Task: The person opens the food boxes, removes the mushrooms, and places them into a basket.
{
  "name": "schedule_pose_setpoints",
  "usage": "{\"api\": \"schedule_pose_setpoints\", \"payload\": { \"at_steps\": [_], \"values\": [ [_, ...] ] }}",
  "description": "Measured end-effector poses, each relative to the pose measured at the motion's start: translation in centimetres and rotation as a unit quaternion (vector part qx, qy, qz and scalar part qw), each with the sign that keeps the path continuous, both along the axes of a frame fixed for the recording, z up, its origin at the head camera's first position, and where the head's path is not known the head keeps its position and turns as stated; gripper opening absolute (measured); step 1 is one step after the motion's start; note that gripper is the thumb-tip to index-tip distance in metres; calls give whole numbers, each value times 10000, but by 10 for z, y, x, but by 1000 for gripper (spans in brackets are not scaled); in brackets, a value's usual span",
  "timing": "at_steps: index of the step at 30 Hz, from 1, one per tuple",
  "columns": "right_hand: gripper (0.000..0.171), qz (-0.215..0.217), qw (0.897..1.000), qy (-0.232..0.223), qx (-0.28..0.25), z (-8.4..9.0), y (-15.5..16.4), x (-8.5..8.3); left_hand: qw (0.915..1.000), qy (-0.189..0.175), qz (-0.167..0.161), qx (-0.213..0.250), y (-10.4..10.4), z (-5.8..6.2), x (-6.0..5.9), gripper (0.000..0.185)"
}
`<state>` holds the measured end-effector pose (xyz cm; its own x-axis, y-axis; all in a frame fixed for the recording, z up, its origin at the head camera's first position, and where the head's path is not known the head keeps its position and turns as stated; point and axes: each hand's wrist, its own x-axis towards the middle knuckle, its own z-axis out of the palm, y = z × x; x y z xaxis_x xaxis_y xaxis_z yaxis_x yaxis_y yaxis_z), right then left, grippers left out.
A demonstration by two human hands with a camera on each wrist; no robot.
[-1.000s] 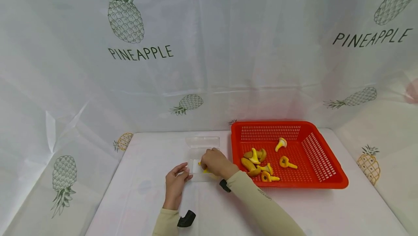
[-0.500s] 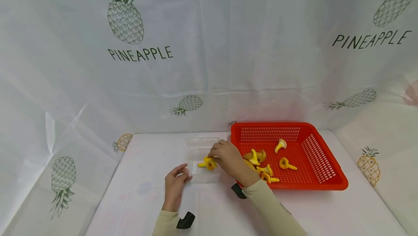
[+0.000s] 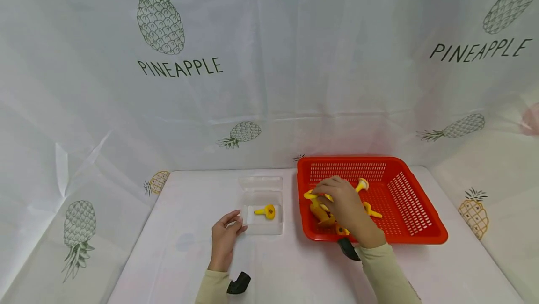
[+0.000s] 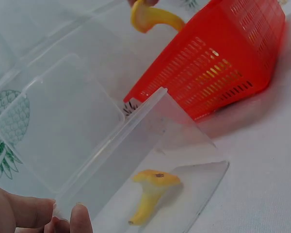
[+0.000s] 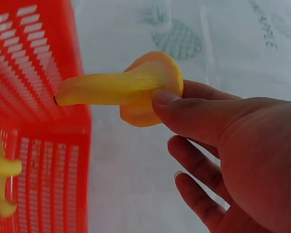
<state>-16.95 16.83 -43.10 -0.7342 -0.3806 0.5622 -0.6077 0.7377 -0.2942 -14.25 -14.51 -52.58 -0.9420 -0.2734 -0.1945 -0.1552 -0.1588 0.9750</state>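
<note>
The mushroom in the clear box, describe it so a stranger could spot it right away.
Left of the red basket sits a clear box with its lid open. One yellow mushroom lies on its side inside; unlike the basket's pile, it lies alone.

Beige sleeves (image 3: 383, 276), black wrist straps (image 3: 238, 284)

I worked in what looked like a staged recording booth rather than a lived-in room. The surface (image 3: 294, 266) was draped in white cloth, and the same sheeting (image 3: 269, 61), printed with pineapples and the word PINEAPPLE, hung behind and at both sides. Only a red basket (image 3: 421, 236) and a clear plastic box (image 3: 263, 227) stood there.
</note>
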Motion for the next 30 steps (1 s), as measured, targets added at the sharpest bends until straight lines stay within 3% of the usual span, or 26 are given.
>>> {"api": "schedule_pose_setpoints", "payload": {
  "at_steps": [5,18,30],
  "values": [
    [29,-162,9998,81,64,-5,24,-1,10000,18,-13,5,0,0,0,37],
    [25,-802,9943,-647,287,-5,63,2,10000,65,48,40,1,2,0,37],
    [22,-1110,9857,-1169,481,-10,85,-1,9999,-84,72,-35,1,2,-1,36]
  ]
}}
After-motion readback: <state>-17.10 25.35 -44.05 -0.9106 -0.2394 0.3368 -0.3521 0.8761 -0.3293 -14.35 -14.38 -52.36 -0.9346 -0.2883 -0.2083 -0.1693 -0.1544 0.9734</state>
